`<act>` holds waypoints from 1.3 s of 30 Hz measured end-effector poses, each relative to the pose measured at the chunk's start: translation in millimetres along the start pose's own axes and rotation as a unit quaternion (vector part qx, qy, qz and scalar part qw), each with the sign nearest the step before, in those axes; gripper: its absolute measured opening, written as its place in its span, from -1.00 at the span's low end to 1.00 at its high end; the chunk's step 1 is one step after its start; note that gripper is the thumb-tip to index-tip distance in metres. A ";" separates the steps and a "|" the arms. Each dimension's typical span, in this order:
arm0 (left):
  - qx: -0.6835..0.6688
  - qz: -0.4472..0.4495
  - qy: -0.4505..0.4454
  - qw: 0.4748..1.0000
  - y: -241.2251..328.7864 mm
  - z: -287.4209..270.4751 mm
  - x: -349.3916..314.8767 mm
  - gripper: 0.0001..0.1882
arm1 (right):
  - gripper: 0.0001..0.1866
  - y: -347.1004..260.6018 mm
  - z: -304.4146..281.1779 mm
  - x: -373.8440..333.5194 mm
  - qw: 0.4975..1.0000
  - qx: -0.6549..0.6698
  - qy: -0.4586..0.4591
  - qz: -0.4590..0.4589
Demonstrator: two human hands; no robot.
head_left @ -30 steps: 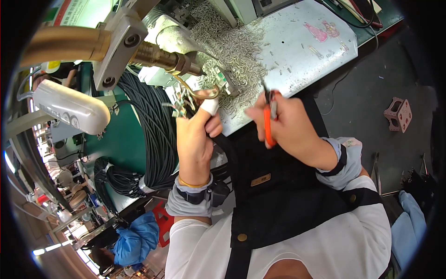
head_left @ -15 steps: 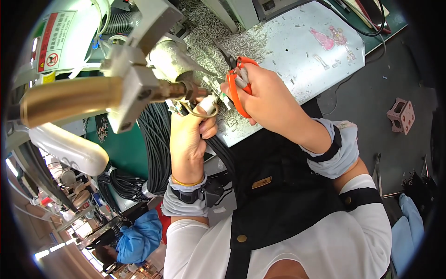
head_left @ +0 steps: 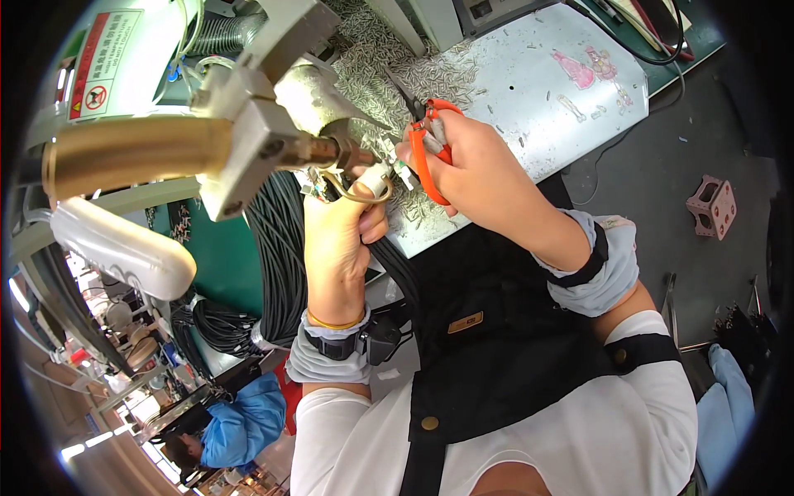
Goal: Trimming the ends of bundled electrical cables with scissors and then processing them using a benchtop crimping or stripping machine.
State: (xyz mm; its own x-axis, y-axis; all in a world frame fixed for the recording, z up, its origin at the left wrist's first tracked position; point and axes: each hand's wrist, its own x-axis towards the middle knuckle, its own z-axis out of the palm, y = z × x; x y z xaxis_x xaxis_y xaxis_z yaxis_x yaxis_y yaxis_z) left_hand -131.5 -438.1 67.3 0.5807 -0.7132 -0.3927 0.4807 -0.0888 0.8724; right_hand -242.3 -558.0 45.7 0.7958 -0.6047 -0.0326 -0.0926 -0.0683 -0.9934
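My left hand (head_left: 335, 236) is closed around a bundle of black cables (head_left: 399, 266). White cover material wraps its thumb. Small white and green connector ends (head_left: 405, 174) stick out beside that thumb, close to the metal nozzle (head_left: 327, 151) of a bench machine. In my right hand (head_left: 488, 165) is a pair of scissors (head_left: 423, 169) with orange-red handles. Their dark blades point up and left, over a heap of small silvery tubes (head_left: 376, 62). The scissor handles are just right of the connector ends. My left fingertips are partly hidden by a tan curved loop.
A brass-coloured cylinder (head_left: 136, 157) and a pale rounded tube (head_left: 124, 248) project at left. More black cables (head_left: 281, 248) hang over the green table. A light metal plate (head_left: 562, 99) extends right. A pink stool (head_left: 711, 207) stands on the floor; a person in blue (head_left: 244, 422) sits lower left.
The nozzle and brass-coloured cylinder appear slightly farther right in the picture. Both hands keep nearly the same place and grip; the scissors have shifted slightly.
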 end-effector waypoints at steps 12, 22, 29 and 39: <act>-0.096 -0.020 -0.079 0.992 -3.5 -0.2 -44.6 -0.74 | -0.85 -14.4 -4.8 -30.4 0.967 0.228 -0.099 0.053; -0.016 0.083 -0.019 0.996 -19.0 4.6 -76.1 -0.78 | -0.82 -20.5 2.1 -58.4 0.913 0.361 -0.113 0.155; 0.023 0.092 0.002 0.995 -21.8 7.9 -80.6 -0.80 | -0.85 -22.4 8.0 -71.2 0.945 0.303 -0.075 0.098; -0.001 0.100 0.005 0.995 -23.5 4.4 -82.7 -0.85 | -0.84 -26.2 3.3 -76.2 0.902 0.375 -0.132 0.170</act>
State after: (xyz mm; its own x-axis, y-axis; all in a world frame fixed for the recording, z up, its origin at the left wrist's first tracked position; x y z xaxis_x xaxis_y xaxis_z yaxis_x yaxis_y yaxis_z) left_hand -193.7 -380.0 80.5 0.6719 -0.7092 -0.2135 0.3559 0.0563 0.9328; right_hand -298.4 -507.5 73.9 0.9217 -0.2717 -0.2769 -0.0076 0.7009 -0.7132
